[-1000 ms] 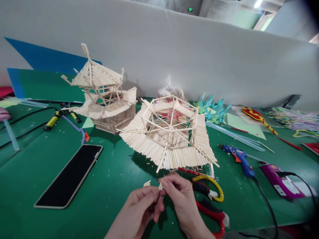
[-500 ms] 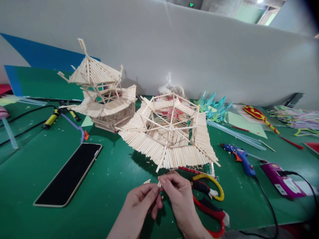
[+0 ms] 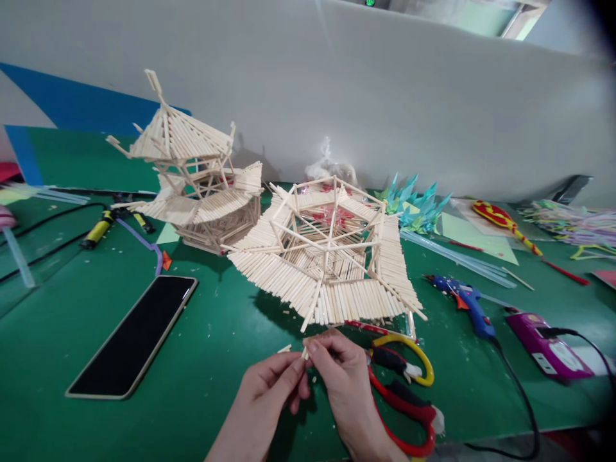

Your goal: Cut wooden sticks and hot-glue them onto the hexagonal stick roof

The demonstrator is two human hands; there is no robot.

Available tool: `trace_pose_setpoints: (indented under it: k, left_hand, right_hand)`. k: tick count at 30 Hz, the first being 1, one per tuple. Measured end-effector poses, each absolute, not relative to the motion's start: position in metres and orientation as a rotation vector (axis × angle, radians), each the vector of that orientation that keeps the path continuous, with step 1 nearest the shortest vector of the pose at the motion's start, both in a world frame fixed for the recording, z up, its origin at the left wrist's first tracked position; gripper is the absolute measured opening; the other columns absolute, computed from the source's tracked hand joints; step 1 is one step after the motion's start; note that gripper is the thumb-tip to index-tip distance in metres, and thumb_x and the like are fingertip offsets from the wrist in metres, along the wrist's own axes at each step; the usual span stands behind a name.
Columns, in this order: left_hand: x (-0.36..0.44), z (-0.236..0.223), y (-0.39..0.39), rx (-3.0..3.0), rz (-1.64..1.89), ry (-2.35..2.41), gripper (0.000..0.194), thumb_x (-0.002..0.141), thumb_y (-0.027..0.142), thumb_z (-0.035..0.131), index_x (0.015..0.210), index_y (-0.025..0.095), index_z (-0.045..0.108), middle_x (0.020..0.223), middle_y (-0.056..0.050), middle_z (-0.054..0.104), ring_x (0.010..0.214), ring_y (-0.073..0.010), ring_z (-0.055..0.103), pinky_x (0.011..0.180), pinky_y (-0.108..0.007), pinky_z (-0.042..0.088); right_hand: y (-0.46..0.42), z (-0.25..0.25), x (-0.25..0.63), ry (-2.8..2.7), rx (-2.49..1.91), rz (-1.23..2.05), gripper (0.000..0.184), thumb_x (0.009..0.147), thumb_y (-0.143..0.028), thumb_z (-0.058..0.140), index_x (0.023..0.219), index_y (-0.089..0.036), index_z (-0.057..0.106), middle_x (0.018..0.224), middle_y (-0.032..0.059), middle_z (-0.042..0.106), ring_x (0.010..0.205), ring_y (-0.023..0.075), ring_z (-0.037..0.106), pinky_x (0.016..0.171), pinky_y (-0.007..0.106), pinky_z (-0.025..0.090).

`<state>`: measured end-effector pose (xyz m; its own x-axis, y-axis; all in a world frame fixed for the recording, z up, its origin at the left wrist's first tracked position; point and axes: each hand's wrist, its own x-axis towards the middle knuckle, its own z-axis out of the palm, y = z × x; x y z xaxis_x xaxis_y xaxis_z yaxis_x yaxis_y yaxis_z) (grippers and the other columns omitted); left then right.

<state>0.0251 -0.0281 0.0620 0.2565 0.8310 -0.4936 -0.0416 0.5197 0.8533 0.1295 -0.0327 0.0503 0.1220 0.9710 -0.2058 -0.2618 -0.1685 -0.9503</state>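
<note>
Just in front of a wooden stick pavilion model [image 3: 351, 301], my two hands meet fingertip to fingertip. Between them is a short piece of wooden stick [image 3: 305, 353], pinched by my left hand [image 3: 269, 391] and my right hand [image 3: 339, 372]. Its lower end is hidden by my fingers. The model has a sloping roof skirt of close-laid sticks and an open stick frame on top. Beside my right hand lie pliers [image 3: 409, 410] with red and yellow handles, partly covered by that hand. A loose stick bit [image 3: 285, 349] rests on the table beyond my left fingers.
A taller stick pagoda [image 3: 192, 186] stands at the back left. A phone [image 3: 135, 337] lies on the green table [image 3: 192, 423]. To the right are a blue glue gun [image 3: 464, 305], a purple power strip [image 3: 548, 346] with cables, clear glue sticks [image 3: 457, 256] and teal folded paper [image 3: 418, 205].
Both hands stay almost in place, still pinching the stick piece, which has shifted very slightly left. The view has tilted a little; nothing else has visibly moved.
</note>
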Motion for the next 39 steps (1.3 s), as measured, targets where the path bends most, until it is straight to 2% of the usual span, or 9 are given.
trace_pose_setpoints:
  k: [4,7,11,17,24,28,32,35,39]
  left_hand:
    - [0.024,0.061,-0.029,0.874,0.702,1.165,0.026,0.074,0.035,0.057,0.058,0.016,0.058,0.053,0.002,0.051,0.051,-0.0111,0.04,0.048,-0.021,0.032]
    - [0.017,0.059,-0.03,0.882,0.725,1.21,0.021,0.074,0.033,0.059,0.064,0.015,0.063,0.054,0.002,0.054,0.052,-0.0109,0.041,0.048,-0.021,0.033]
    - [-0.007,0.054,-0.028,0.775,0.922,1.334,0.016,0.07,0.032,0.065,0.076,0.018,0.067,0.059,0.002,0.059,0.057,-0.0106,0.046,0.053,-0.019,0.037]
    - [-0.028,0.053,-0.027,0.576,1.111,1.363,0.022,0.061,0.033,0.073,0.076,0.018,0.068,0.058,0.003,0.059,0.055,-0.009,0.045,0.051,-0.016,0.039]
    - [-0.016,0.05,-0.031,0.549,1.097,1.299,0.021,0.062,0.033,0.072,0.074,0.017,0.068,0.056,0.002,0.058,0.053,-0.0084,0.045,0.049,-0.016,0.038]
    - [-0.01,0.05,-0.034,0.593,1.023,1.246,0.02,0.066,0.034,0.069,0.076,0.017,0.068,0.057,0.002,0.059,0.052,-0.0087,0.046,0.051,-0.017,0.039]
    - [0.001,0.051,-0.037,0.675,0.927,1.163,0.019,0.07,0.036,0.065,0.076,0.018,0.068,0.059,0.001,0.061,0.048,-0.0074,0.045,0.051,-0.019,0.039]
    - [0.009,0.049,-0.039,0.676,0.871,1.127,0.02,0.07,0.038,0.064,0.077,0.02,0.068,0.052,0.003,0.056,0.041,-0.005,0.037,0.043,-0.016,0.033]
    - [0.013,0.046,-0.043,0.544,0.839,1.176,0.025,0.063,0.041,0.07,0.079,0.021,0.069,0.052,0.004,0.053,0.047,-0.0062,0.039,0.043,-0.013,0.034]
  right_hand:
    - [-0.033,0.05,0.131,-0.956,-1.342,1.225,0.024,0.077,-0.033,0.051,0.058,-0.018,0.054,0.041,-0.0044,0.048,0.036,0.0119,0.048,0.039,0.024,0.039]
    - [-0.033,0.047,0.138,-1.114,-1.484,1.03,0.026,0.08,-0.032,0.047,0.061,-0.016,0.057,0.056,0.0015,0.056,0.05,0.0144,0.053,0.048,0.025,0.042]
    - [-0.032,0.038,0.145,-1.47,-1.63,0.798,0.018,0.08,-0.023,0.049,0.072,-0.015,0.064,0.075,0.008,0.059,0.067,0.0194,0.055,0.063,0.031,0.043]
    - [-0.025,0.031,0.136,-1.95,-1.78,0.627,0.018,0.077,-0.01,0.051,0.067,-0.013,0.067,0.071,0.0136,0.061,0.063,0.0261,0.058,0.059,0.037,0.044]
    - [-0.044,0.041,0.16,-1.949,-1.83,0.477,0.021,0.082,-0.02,0.048,0.098,-0.018,0.062,0.09,0.0095,0.063,0.08,0.0233,0.06,0.071,0.035,0.047]
    - [-0.073,0.04,0.217,-1.779,-1.922,0.323,0.016,0.084,-0.03,0.043,0.09,-0.023,0.056,0.082,0.0038,0.061,0.071,0.0188,0.059,0.061,0.03,0.049]
    - [-0.095,0.025,0.267,-1.759,-2.1,0.086,0.019,0.082,-0.031,0.042,0.095,-0.02,0.051,0.096,0.0094,0.057,0.085,0.0231,0.057,0.069,0.036,0.049]
    - [-0.097,0.018,0.281,-1.889,-2.1,0.113,0.026,0.084,-0.025,0.038,0.106,-0.017,0.048,0.105,0.0123,0.054,0.095,0.0233,0.053,0.078,0.039,0.047]
    - [-0.09,0.026,0.28,-2.053,-2.043,0.351,0.027,0.083,-0.019,0.034,0.103,-0.015,0.051,0.1,0.0117,0.058,0.093,0.0212,0.055,0.078,0.037,0.047]
